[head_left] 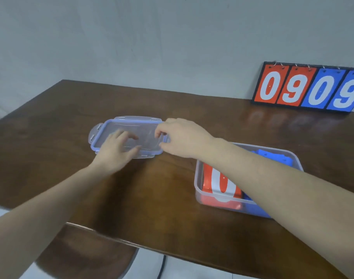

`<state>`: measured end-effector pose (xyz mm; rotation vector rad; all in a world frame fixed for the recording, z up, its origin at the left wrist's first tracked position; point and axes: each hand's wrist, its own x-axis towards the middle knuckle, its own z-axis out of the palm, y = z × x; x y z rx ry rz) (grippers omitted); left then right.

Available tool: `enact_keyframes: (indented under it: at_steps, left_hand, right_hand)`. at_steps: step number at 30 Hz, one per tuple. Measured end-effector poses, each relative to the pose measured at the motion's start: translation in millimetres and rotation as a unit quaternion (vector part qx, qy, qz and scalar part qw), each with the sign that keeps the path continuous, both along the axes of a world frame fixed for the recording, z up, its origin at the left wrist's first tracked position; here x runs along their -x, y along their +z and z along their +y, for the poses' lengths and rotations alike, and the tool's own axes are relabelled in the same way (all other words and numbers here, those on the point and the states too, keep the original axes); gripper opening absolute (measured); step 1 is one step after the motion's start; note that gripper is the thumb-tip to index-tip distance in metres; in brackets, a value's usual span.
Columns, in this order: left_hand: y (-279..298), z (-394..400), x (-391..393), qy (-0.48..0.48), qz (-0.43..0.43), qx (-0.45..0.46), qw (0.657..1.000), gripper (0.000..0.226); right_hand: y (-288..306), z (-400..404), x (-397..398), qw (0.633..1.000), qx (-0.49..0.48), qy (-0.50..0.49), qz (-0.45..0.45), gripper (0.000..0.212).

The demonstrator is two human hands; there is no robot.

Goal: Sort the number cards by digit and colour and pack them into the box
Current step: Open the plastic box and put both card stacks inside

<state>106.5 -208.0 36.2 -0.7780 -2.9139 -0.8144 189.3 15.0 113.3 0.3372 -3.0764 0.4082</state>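
Observation:
A clear plastic lid (129, 125) with a blue seal and clip tabs lies flat on the brown table, left of centre. My left hand (116, 150) rests on its near left part with spread fingers. My right hand (181, 137) pinches the lid's right edge between thumb and curled fingers. To the right stands the clear box (198, 178), open on top. Inside it lie a stack of red number cards (222, 184) showing a white digit, and blue cards (270, 157) beside and behind them. My right forearm crosses over the box and hides much of it.
A flip scoreboard (309, 88) leans against the wall at the back right, showing 0 9 in red and 0 9 in blue. A brown chair seat (85, 254) sits below the table's near edge. A black cable (162, 266) runs on the floor.

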Motion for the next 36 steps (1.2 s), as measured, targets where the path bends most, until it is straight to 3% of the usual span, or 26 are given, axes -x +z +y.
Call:
enact_keyframes:
  at_steps: [2, 5, 9, 13, 20, 25, 27, 30, 32, 36]
  left_hand:
    - [-7, -23, 8, -0.029, -0.002, 0.078, 0.996, 0.052]
    - [-15, -44, 14, -0.070, 0.002, 0.127, 0.989, 0.079]
    - [-18, -50, 20, -0.127, 0.117, 0.179, 0.969, 0.064]
    - [-22, -57, 22, -0.168, 0.249, 0.134, 0.944, 0.046]
    - [8, -62, 20, -0.140, 0.346, 0.011, 0.928, 0.033]
    - [50, -54, 17, -0.033, 0.375, -0.014, 0.926, 0.027]
    - [69, -52, 8, 0.037, 0.323, -0.066, 0.943, 0.036]
    - [89, -39, -8, 0.094, 0.145, -0.248, 0.953, 0.048]
    - [99, -24, -16, 0.078, 0.073, -0.335, 0.936, 0.039]
    - [113, 6, -28, 0.005, -0.076, -0.412, 0.908, 0.027]
  right_hand:
    - [-7, -14, 17, 0.998, -0.036, 0.010, -0.042, 0.031]
    - [-23, -29, 37, 0.992, -0.085, 0.009, -0.093, 0.036]
    - [-39, -45, 46, 0.987, -0.099, 0.027, -0.120, 0.043]
    - [-44, -51, 44, 0.987, -0.108, 0.032, -0.112, 0.045]
    - [-32, -35, 27, 0.998, -0.011, 0.019, 0.061, 0.020]
    - [-8, -12, 8, 0.983, 0.074, -0.013, 0.169, 0.026]
    - [3, 3, -1, 0.972, 0.139, -0.028, 0.188, 0.028]
    - [18, 24, -17, 0.934, 0.279, -0.053, 0.219, 0.021]
    - [30, 35, -29, 0.898, 0.378, -0.063, 0.215, 0.014]
    - [55, 60, -55, 0.814, 0.544, -0.106, 0.173, 0.016]
